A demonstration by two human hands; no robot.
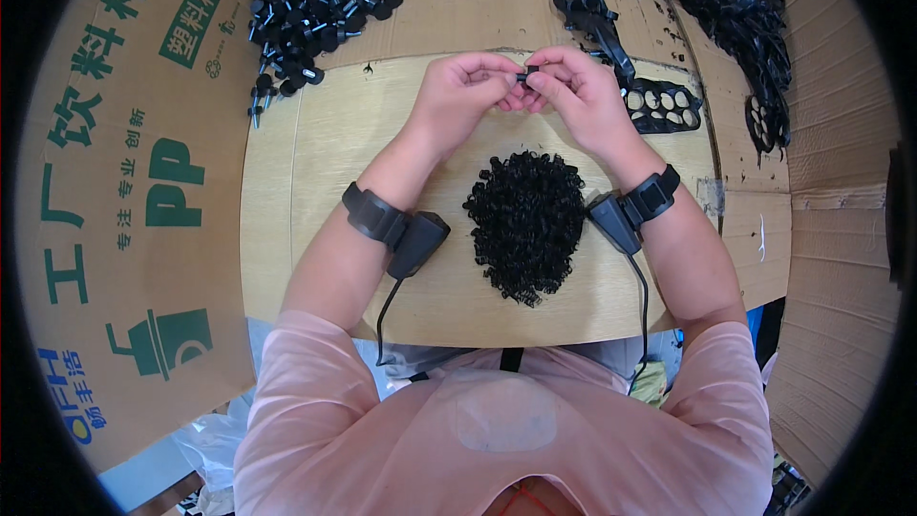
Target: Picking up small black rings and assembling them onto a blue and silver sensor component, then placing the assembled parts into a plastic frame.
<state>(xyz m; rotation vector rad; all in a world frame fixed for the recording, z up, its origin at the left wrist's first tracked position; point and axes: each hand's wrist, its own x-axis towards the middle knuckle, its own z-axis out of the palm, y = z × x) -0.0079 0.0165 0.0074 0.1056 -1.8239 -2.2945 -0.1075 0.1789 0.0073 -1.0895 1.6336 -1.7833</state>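
Observation:
My left hand (460, 94) and my right hand (581, 94) meet above the far middle of the table, fingertips almost touching. Between them they pinch a small black part (522, 77), its exact kind too small to make out. Both hands are closed on it with thumbs and forefingers. Nearer to me, between my forearms, lies a heap of small black curly pieces (527, 229) on the wooden tabletop (382, 306). At the far left a pile of black round-headed screws (325, 14) with shiny metal shanks rests on cardboard.
Beyond my right hand lies a black sheet with round holes (662, 106), and a torn black strip (592, 14) touches its far side. More crumpled black sheeting (731, 10) fills the far right. A printed cardboard wall (134, 201) stands left, another cardboard wall (841, 229) right. Cabled black devices are strapped to both forearms.

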